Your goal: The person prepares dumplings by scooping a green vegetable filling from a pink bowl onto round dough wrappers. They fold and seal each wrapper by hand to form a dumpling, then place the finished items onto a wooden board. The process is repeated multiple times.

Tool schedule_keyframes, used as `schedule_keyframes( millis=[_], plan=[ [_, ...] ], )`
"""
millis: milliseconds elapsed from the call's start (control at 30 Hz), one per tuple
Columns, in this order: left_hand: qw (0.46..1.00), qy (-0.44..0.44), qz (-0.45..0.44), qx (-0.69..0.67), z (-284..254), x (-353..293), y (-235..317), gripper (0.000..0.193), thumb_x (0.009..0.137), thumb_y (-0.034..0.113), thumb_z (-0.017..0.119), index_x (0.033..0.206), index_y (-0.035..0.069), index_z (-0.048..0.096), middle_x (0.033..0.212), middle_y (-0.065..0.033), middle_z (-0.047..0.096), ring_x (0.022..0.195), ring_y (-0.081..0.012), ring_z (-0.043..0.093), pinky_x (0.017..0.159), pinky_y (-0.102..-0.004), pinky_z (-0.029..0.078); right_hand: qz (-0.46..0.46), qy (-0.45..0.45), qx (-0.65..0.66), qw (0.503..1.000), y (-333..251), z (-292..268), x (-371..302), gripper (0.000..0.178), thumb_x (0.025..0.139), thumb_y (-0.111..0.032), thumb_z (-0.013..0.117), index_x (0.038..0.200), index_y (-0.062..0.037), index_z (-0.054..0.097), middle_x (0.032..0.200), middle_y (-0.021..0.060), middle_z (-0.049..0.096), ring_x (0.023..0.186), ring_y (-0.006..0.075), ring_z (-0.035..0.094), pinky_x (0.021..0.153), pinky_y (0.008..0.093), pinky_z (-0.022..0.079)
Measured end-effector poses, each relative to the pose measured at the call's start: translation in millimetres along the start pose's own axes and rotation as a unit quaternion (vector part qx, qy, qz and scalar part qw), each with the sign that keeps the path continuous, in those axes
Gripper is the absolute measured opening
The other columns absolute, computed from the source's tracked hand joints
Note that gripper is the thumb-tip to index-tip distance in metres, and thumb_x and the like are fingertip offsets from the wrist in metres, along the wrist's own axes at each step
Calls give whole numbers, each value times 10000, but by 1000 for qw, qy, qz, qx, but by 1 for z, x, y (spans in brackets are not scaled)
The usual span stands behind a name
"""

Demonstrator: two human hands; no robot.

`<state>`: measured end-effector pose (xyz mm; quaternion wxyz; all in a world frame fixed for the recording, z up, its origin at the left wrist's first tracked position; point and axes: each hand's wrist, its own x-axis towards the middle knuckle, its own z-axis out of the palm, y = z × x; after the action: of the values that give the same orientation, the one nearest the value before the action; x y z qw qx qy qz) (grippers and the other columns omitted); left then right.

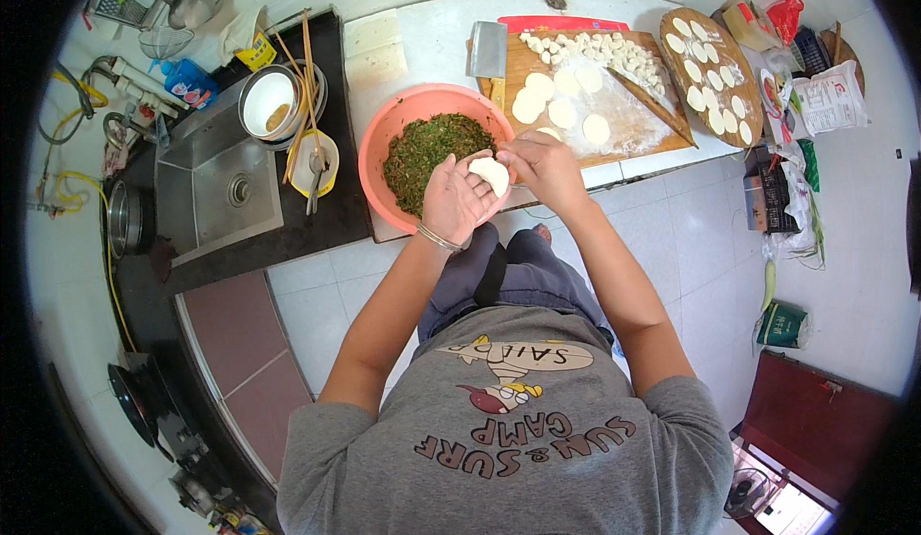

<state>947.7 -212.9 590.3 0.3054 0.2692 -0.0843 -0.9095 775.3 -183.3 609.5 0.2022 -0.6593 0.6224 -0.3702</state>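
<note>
My left hand (455, 196) cradles a white dumpling (491, 174) in its palm, just in front of a pink bowl (384, 132) of chopped green filling (434, 148). My right hand (543, 165) pinches the dumpling's right edge with its fingertips. Behind the hands lies a floured wooden cutting board (628, 118) with flat round wrappers (561, 113), small dough pieces (614, 53) and a rolling pin (650, 95). A cleaver (487, 50) rests at the board's left end.
A round wooden tray (708, 60) of finished dumplings sits at the right. A steel sink (219, 185) is on the left, with a bowl (269, 101), chopsticks and a yellow dish (315, 163) beside it. Bags and baskets (796, 103) crowd the floor at right.
</note>
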Motion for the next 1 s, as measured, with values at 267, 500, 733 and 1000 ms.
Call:
schedule_keyframes(
  millis=[267, 500, 733, 1000],
  plan=[
    [1000, 11, -24, 2, -2, -2, -4, 567, 939, 426, 309, 1271, -28, 380, 1237, -168, 469, 1153, -272, 465, 1035, -419, 336, -31, -38, -95, 994, -13, 6, 0, 120, 777, -139, 661, 826, -31, 674, 752, 96, 603, 698, 275, 605, 609, 373, 493],
    [998, 8, 43, -39, 4, -4, -6, 518, 937, 399, 327, 1237, -16, 409, 1231, -177, 465, 1160, -270, 457, 1036, -417, 348, -16, 56, 3, 998, -8, 5, 0, 97, 781, -110, 655, 815, -20, 666, 737, 98, 603, 693, 270, 599, 612, 371, 492],
    [998, 15, 54, -20, 8, -6, -7, 526, 932, 404, 336, 1235, -17, 422, 1232, -184, 468, 1154, -271, 461, 1035, -414, 347, -16, 29, -27, 999, -7, 12, -4, 128, 788, -151, 655, 802, -24, 660, 734, 90, 602, 701, 275, 599, 604, 366, 489],
    [990, 50, 99, -82, 7, -1, -14, 568, 923, 420, 346, 1256, -36, 410, 1219, -196, 479, 1151, -284, 456, 1042, -414, 323, 35, 78, -39, 996, -7, 12, -1, 135, 797, -154, 651, 764, -24, 635, 717, 108, 593, 675, 285, 593, 591, 372, 478]
  ],
)
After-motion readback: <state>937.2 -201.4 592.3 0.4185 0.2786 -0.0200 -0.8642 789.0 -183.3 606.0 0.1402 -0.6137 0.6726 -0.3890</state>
